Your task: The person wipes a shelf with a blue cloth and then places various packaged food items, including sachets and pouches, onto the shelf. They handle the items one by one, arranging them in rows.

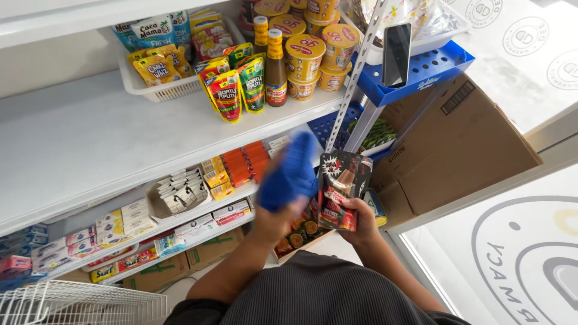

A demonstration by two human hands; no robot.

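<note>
My left hand (278,218) grips a blue cloth (292,171), blurred with motion, held up in front of the lower shelves. My right hand (360,221) holds a dark sauce pouch (342,188) with a red and black print, upright and just to the right of the cloth. The cloth sits against the pouch's left edge. Beneath both hands lies an open box of more pouches (301,232), partly hidden by my arms.
A white shelf (90,138) carries a basket of yellow sachets (159,66), green-red pouches (232,87), sauce bottles (276,60) and stacked cup noodles (313,45). A phone (396,54) leans in a blue tray (421,72). Cardboard boxes (463,138) stand at right; a white wire basket (72,304) lower left.
</note>
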